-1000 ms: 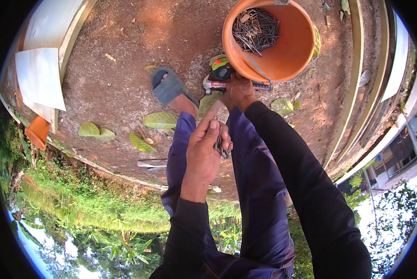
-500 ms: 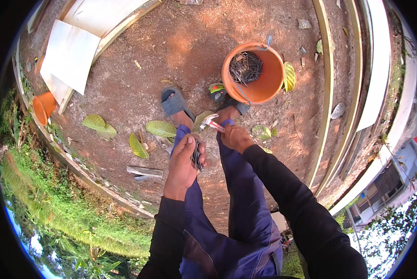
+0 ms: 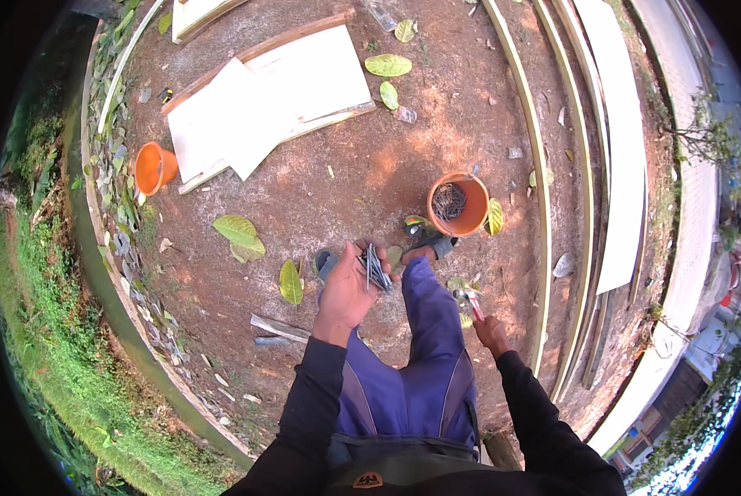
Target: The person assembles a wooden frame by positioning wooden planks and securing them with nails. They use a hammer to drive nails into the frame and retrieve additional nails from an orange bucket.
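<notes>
Just now the hammer (image 3: 474, 304) has swung from beside the R foot (image 3: 443, 246) out to the R of the R leg (image 3: 431, 312), handle gripped in the R hand (image 3: 493, 334). L hand (image 3: 350, 291), fingers curled round a bunch of nails (image 3: 374, 268), is over near the L, well apart from the hammer. Orange bucket (image 3: 475, 211) w/ more nails (image 3: 448, 201) stands farther off, by the R foot. My read: both hands taken, none free for the bucket.

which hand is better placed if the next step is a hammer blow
Probably the right hand: it grips the hammer by the handle, with the head clear of the fingers. The left hand is taken up with a bunch of nails.
</notes>
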Motion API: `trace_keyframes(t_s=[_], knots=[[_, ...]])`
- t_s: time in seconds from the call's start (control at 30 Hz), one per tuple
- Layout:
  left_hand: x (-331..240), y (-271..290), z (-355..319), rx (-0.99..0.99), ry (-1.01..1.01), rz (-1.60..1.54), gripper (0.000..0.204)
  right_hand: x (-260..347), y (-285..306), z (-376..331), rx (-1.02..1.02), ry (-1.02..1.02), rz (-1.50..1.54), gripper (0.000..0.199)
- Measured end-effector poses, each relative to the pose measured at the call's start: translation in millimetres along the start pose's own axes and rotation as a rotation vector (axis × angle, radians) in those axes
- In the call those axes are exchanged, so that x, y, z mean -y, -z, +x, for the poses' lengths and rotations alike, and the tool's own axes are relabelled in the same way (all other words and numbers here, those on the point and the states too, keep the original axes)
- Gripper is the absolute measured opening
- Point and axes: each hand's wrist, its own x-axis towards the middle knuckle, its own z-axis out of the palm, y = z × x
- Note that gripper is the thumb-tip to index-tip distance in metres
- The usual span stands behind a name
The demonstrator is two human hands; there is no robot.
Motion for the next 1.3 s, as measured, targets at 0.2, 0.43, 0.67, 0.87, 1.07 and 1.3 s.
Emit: trace_keyframes(t_s=[0.2, 0.43, 0.67, 0.87, 1.07, 1.3], knots=[[-84.4, -70.8, -99.7, 0.161, -0.087, 0.088, 0.043, -90.6, -50.7, -50.3, -0.074, 0.124, 0.297, 0.031], [-154.5, -104.8, -221.9, 0.084, -0.221, 0.148, 0.047, 47.3, -29.5, -144.5, -0.041, 0.367, -0.039, 0.030], [-187.9, -58.4, -268.9, 0.020, -0.298, -0.005, 0.034, 104.0, -18.5, -62.4, -0.150, 0.801, -0.608, 0.026], [-217.2, -9.1, -305.7, -0.270, -0.492, -0.036, 0.021, 199.1, 12.1, -46.7, -0.124, 1.041, -0.779, 0.027], [-267.7, 32.6, -334.5, -0.440, -0.613, 0.040, 0.026, 304.2, 30.3, 29.8, -0.132, 0.788, -0.831, 0.038], [-353.8, 36.9, -325.7, -0.487, -0.770, -0.069, 0.015, 489.3, 126.9, 135.0, -0.222, 0.875, -0.794, 0.028]])
